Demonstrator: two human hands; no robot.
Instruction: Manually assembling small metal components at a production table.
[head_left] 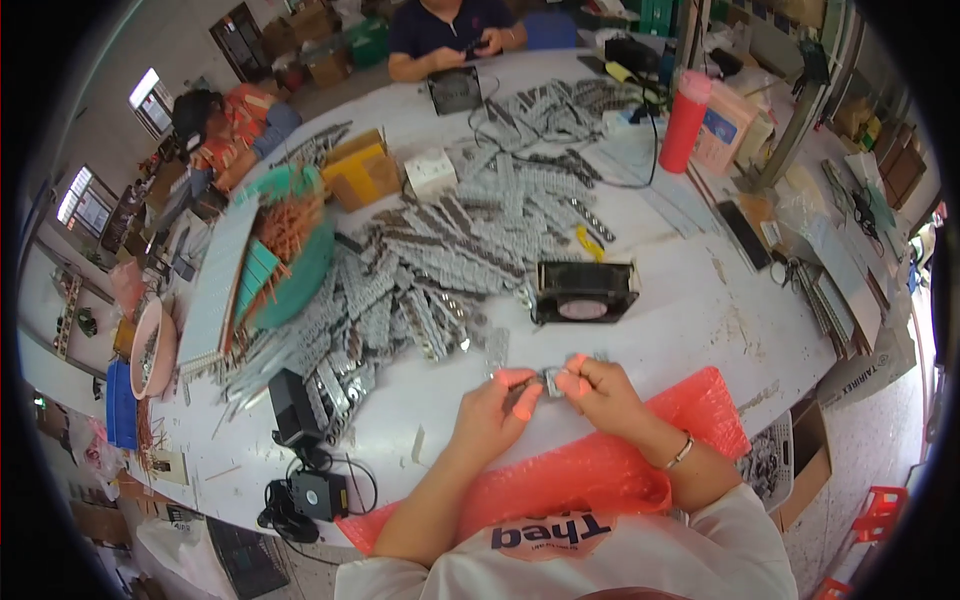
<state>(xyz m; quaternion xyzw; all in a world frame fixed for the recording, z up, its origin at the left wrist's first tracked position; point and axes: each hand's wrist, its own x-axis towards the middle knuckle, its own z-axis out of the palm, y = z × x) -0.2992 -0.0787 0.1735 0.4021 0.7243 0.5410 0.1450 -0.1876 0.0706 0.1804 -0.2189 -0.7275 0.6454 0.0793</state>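
Over the near edge of the white table (700, 300), my left hand (495, 408) and my right hand (605, 395) meet. Between their fingertips is a small silvery metal piece (549, 381), its shape partly hidden by the fingers. Both hands are closed in a pinch on it. Below my forearms lies a red plastic sheet (590, 468) along the table edge. Just beyond my hands stands a black square fan (586, 292). A large heap of silvery stamped metal strips (470, 235) spreads across the table's middle and far left.
Left of the heap, a green basin (310, 270) holds thin copper-coloured sticks. A yellow box (360, 170), a white box (431, 174) and a red bottle (687, 122) stand farther back. Black adapters (318, 492) with cables sit front left. Two other people work at the far side and left.
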